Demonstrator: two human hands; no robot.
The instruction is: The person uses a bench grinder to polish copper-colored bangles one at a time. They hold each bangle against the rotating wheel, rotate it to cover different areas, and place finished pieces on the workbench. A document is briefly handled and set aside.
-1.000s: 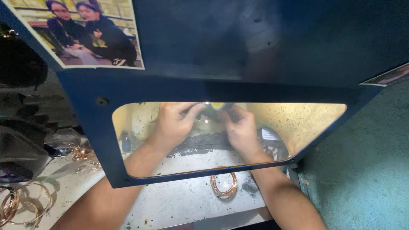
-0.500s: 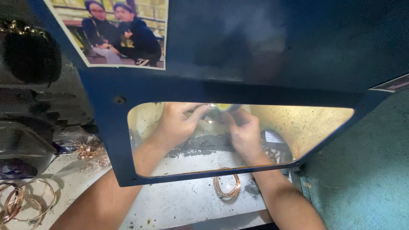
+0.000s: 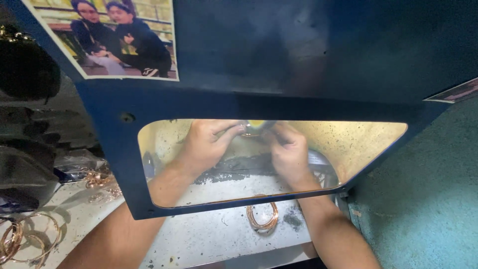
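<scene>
**My hands working behind a blue shield window**

A dark blue metal shield fills most of my view and blocks a direct look at my hands. I see them only through its yellow-tinted window, which is speckled and hazy. A photograph of two seated people is stuck to the shield's upper left corner.

On the pale, dusty counter below the window lies a small stack of gold-coloured bangles, just beside my right forearm. More bangles lie at the far left edge, and a tangle of gold-coloured pieces sits near the shield's left side. Dark machine parts stand on the left.

Behind the window, my left hand and right hand meet close together. Both pinch a small rounded piece between their fingertips, at the window's upper edge. It is too blurred to name.
</scene>
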